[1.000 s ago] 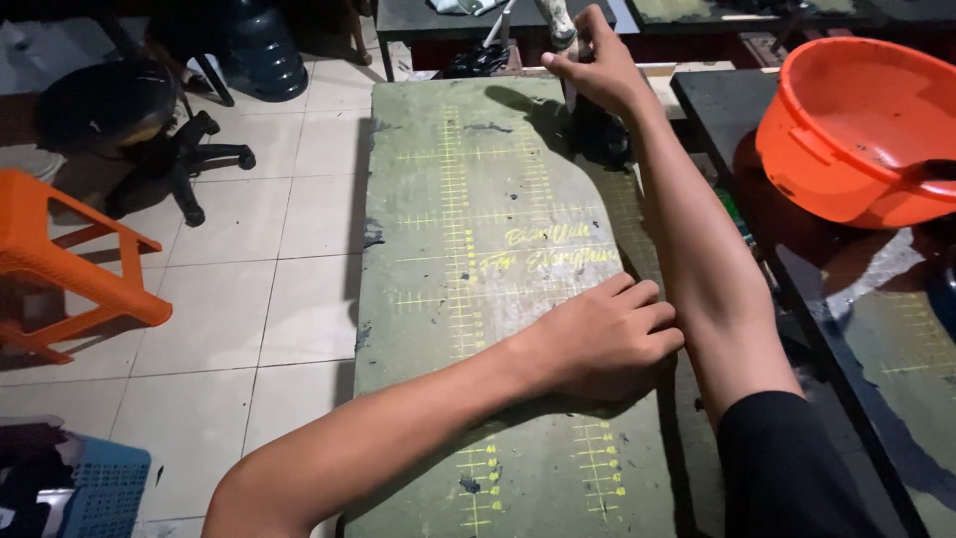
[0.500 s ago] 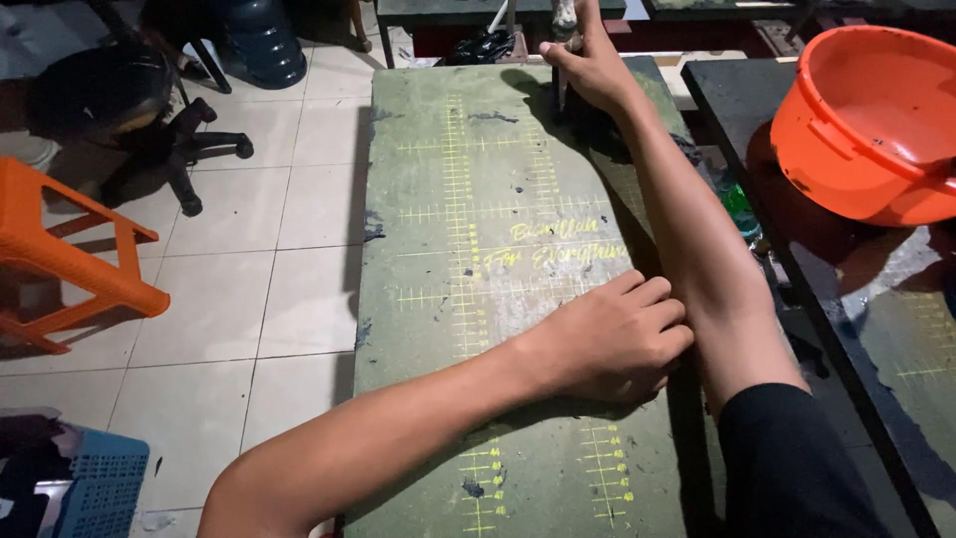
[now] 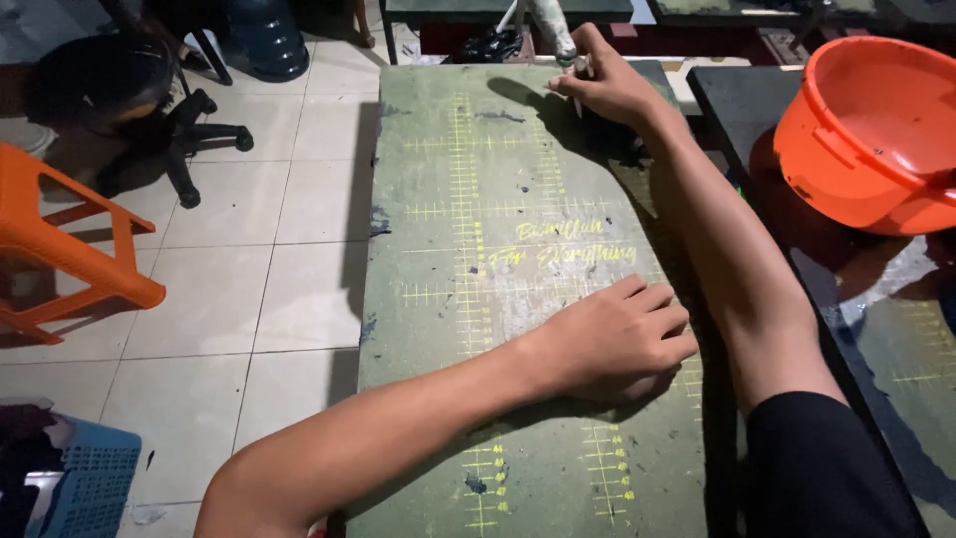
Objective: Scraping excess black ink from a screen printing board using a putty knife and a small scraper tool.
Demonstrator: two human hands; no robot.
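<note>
Green, worn table [image 3: 498, 299] with yellow ruler markings; left hand [image 3: 617, 339] presses flat on it, grasping nothing. Right hand [image 3: 607, 90], at the far edge, clenches a thin pale tool [image 3: 576, 72]. Marking seems underway; steadiness needed.

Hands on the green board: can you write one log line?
left hand: flat on green board | right hand: gripping thin tool at far edge

An orange bucket [image 3: 876, 139], orange stool [image 3: 70, 239], black office chair [image 3: 129, 110].

Left hand [image 3: 617, 339] flat, right hand [image 3: 607, 90] outstretched, closed.
</note>
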